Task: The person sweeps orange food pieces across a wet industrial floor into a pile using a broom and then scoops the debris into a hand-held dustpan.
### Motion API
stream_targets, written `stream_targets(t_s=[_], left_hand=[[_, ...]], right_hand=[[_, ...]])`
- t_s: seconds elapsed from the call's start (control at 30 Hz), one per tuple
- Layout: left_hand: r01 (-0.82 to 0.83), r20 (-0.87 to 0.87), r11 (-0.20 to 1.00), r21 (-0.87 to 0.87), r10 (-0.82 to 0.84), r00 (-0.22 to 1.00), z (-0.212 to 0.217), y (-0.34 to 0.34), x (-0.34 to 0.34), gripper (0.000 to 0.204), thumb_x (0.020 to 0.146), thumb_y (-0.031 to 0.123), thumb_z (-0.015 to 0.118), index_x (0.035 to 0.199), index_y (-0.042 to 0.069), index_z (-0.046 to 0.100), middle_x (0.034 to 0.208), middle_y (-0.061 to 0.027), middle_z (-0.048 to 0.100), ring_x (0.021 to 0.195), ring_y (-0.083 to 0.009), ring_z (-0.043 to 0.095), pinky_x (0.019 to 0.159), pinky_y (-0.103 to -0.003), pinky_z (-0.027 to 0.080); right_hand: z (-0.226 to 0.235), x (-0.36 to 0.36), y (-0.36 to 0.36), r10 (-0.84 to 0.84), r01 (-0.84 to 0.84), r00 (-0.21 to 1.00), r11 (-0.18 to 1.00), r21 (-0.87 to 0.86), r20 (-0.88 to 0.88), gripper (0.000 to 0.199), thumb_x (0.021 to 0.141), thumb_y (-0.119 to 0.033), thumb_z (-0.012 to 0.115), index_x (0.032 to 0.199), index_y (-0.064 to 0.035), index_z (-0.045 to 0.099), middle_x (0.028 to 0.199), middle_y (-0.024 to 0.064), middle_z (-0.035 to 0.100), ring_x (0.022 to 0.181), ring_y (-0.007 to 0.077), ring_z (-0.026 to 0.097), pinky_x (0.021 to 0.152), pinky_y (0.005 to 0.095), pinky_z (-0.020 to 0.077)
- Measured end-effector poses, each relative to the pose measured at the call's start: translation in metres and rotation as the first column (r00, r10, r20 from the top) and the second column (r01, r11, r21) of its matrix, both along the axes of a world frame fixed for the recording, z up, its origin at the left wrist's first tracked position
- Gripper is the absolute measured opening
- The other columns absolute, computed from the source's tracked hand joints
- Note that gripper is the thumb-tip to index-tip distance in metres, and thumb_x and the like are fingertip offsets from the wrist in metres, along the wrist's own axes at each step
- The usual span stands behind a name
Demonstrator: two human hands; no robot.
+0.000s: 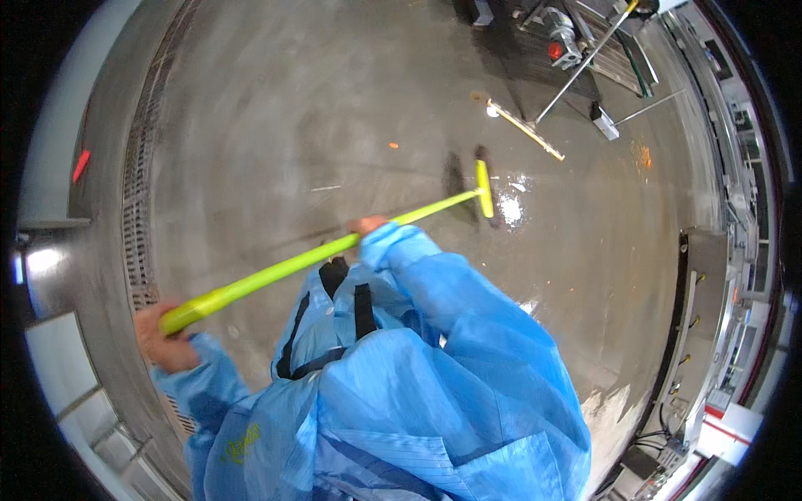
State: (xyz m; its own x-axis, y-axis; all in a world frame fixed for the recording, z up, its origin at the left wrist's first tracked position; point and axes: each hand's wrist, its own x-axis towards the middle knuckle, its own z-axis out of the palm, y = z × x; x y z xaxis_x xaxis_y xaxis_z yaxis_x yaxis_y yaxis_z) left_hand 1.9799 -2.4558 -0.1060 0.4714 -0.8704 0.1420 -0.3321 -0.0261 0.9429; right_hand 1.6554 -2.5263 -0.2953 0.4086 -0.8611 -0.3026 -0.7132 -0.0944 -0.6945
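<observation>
A bright yellow-green floor squeegee (288, 267) stretches across my front, with its long handle rising from lower left to upper right. My left hand (170, 336) is closed round the handle's near end, slightly blurred. Further along the handle, my right hand (368, 225) is wrapped round it, partly hidden by its blue sleeve. The squeegee head (484, 189) is at or just above the wet grey floor (276, 150), beside a shiny wet patch; contact with the floor cannot be made out.
A slotted drain channel (138, 184) runs along the left. A pale wide squeegee (526, 129) on a long pole lies toward the upper right, near a metal machine (568, 42). Steel equipment (702, 309) lines the right side. Small orange scraps (393, 145) dot the floor.
</observation>
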Motion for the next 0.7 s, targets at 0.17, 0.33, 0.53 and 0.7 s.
stream_targets(t_s=[0.17, 0.33, 0.53, 0.7], left_hand=[[-0.136, 0.079, 0.881, -0.453, 0.191, 0.978, 0.07, -0.018, 0.11, 0.024, 0.076, 0.022, 0.043, 0.076, -0.001, 0.052, 0.069, -0.0129, 0.051, 0.061, -0.0223, 0.049, 0.058, -0.029, 0.043], [-0.079, 0.258, 0.8, -0.595, 0.283, 0.924, 0.086, -0.075, 0.103, 0.025, 0.079, 0.02, 0.043, 0.076, -0.003, 0.049, 0.068, -0.0148, 0.049, 0.061, -0.023, 0.046, 0.059, -0.033, 0.041], [-0.048, 0.152, 0.888, -0.458, 0.132, 0.98, 0.05, -0.204, 0.061, 0.029, 0.082, 0.024, 0.037, 0.07, 0.0, 0.048, 0.065, -0.0134, 0.049, 0.053, -0.0177, 0.045, 0.048, -0.028, 0.039], [0.408, 0.497, 0.888, -0.212, -0.261, 0.827, -0.03, -0.293, -0.081, 0.037, 0.084, 0.031, 0.034, 0.063, 0.004, 0.048, 0.065, -0.0084, 0.054, 0.055, -0.0165, 0.051, 0.051, -0.028, 0.041]], right_hand=[[0.054, 0.11, -0.066, 0.232, -0.228, 0.954, 0.973, -0.039, 0.192, 0.021, 0.061, -0.02, 0.062, 0.081, -0.015, 0.059, 0.08, 0.0107, 0.059, 0.083, 0.0294, 0.055, 0.073, 0.0381, 0.0432], [0.021, 0.174, -0.131, 0.154, -0.081, 0.94, 0.967, -0.24, 0.304, 0.018, 0.06, -0.019, 0.061, 0.077, -0.0153, 0.058, 0.075, 0.0108, 0.059, 0.075, 0.0308, 0.056, 0.066, 0.0392, 0.0451], [0.003, 0.104, -0.212, 0.136, -0.15, 0.963, 0.988, 0.041, 0.233, 0.022, 0.062, -0.019, 0.059, 0.084, -0.0154, 0.059, 0.079, 0.0127, 0.059, 0.078, 0.0321, 0.056, 0.069, 0.039, 0.0446], [0.004, -0.067, -0.235, -0.113, 0.169, 0.949, 0.97, 0.172, -0.296, 0.022, 0.067, -0.018, 0.052, 0.087, -0.0138, 0.06, 0.084, 0.0138, 0.059, 0.082, 0.0315, 0.056, 0.071, 0.0393, 0.0445]])
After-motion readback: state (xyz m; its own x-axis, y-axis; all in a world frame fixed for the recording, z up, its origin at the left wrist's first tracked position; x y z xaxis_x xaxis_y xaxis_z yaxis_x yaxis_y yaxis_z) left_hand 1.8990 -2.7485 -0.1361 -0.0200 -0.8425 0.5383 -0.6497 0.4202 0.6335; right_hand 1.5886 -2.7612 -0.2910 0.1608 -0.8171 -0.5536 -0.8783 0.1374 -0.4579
